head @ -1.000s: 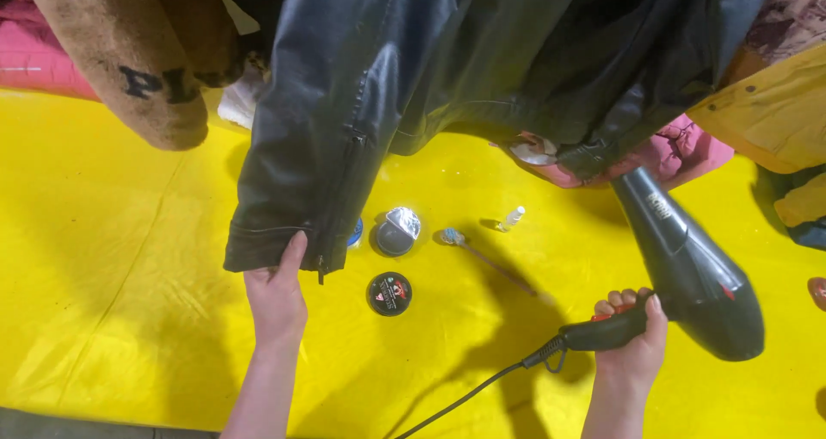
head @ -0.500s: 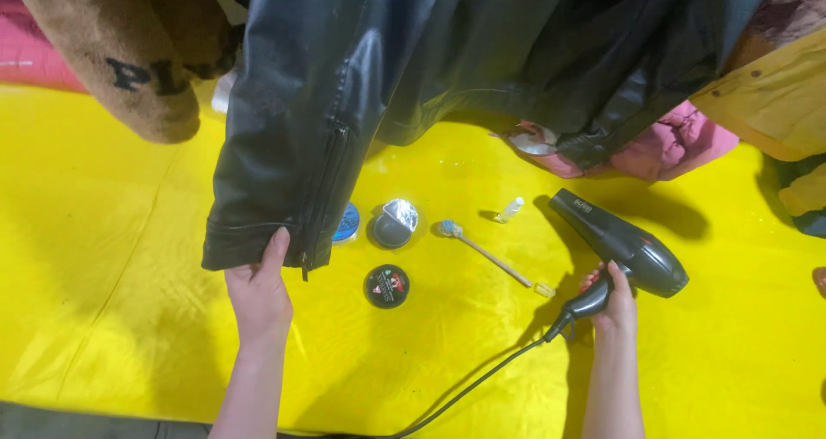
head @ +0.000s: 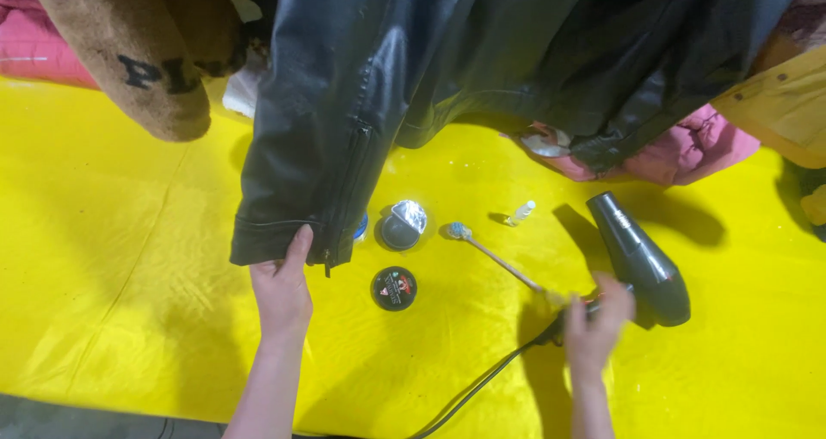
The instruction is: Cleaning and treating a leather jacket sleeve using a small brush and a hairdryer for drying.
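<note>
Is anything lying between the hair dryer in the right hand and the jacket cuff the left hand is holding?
Yes. Between the hair dryer in the right hand and the jacket cuff held by the left hand, a thin stick applicator, an open tin and a round black lid lie on the yellow sheet, all low and flat.

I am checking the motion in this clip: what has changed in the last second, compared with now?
The right hand has brought the black hair dryer down from a raised position onto the yellow sheet, and its fingers are still at the handle. The left hand still pinches the cuff of the black leather jacket sleeve. The black lid, the open tin, the small brush and the little bottle have not moved.
</note>
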